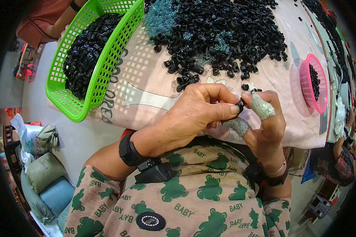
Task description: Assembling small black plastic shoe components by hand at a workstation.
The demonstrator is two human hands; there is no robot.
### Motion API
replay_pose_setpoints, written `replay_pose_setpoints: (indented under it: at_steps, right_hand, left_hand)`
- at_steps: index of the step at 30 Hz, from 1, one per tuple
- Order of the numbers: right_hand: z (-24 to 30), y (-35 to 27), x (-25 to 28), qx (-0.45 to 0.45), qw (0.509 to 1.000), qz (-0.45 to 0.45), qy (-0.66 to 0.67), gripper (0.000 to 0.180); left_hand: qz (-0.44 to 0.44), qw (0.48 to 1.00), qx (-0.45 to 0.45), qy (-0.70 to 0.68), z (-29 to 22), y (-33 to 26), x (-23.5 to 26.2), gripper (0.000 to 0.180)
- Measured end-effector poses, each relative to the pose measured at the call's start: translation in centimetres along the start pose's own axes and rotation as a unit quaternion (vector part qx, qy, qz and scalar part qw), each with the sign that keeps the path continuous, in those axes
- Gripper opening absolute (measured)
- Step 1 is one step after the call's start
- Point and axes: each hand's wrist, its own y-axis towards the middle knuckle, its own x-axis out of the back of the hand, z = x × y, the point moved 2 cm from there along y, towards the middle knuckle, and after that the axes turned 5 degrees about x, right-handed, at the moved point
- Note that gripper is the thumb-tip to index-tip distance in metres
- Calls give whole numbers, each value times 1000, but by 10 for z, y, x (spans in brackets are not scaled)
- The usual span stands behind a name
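Note:
My left hand [197, 106] pinches a small black plastic part [240, 104] between thumb and forefinger, just above the near edge of the cloth-covered table. My right hand [271, 122] meets it from the other side, its fingertips closed up against the part. A pale knitted cover wraps one right finger, and a grey one wraps the right thumb. Whether the right fingers hold a second small piece is hidden. Beyond my hands spreads a heap of similar hollow black parts [229, 31]. Small bluish metal springs [160, 19] lie in a pile at its left, with others scattered among the parts.
A green plastic basket [103, 75] full of black parts stands at the left. On the right is a pink basket [322, 96] with smaller black pieces. Another person's arm [61, 23] shows at the far left. Stuffed sacks [47, 173] sit on the lower left.

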Motion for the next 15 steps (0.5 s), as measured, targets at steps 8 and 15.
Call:
replay_pose_setpoints:
  at_steps: [8,15]
  right_hand:
    - [-1,-3,-2,18,1000,-22,-10,45]
    - [4,-2,-3,16,1000,-11,-16,50]
  left_hand:
    - [-2,1000,22,-18,-1,-3,-3,15]
    - [-7,1000,14,-7,-3,-2,-3,16]
